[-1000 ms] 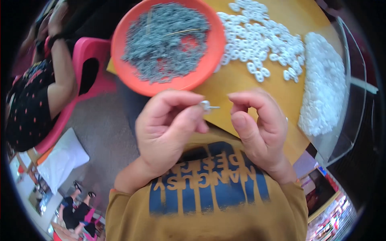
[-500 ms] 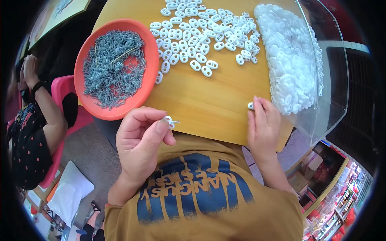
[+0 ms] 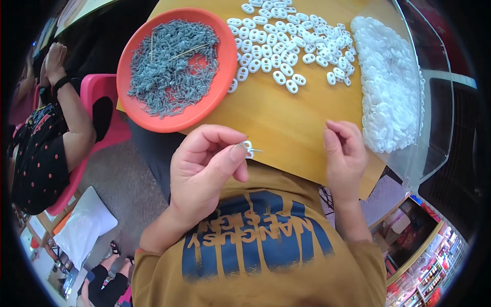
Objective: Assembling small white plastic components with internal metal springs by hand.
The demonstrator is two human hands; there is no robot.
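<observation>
Between the thumb and fingers of my left hand is a small white two-hole plastic piece. A thin metal screw sticks out of it to the right. My right hand is over the table's near right part, its fingers curled in and its thumb bent. Whether something lies inside its fingers is hidden. Beyond my left hand, a round orange-red dish holds a heap of grey screws. Many loose white two-hole pieces are spread at the table's far side.
A clear plastic bin at the right holds a big pile of white plastic pieces. The wooden table has its near edge against my shirt. A person sits at the left on a pink chair.
The view has shifted, so the table things appear farther right and higher. My right hand's fingers have curled in; the white piece beside them is out of sight. My left hand keeps its hold.
</observation>
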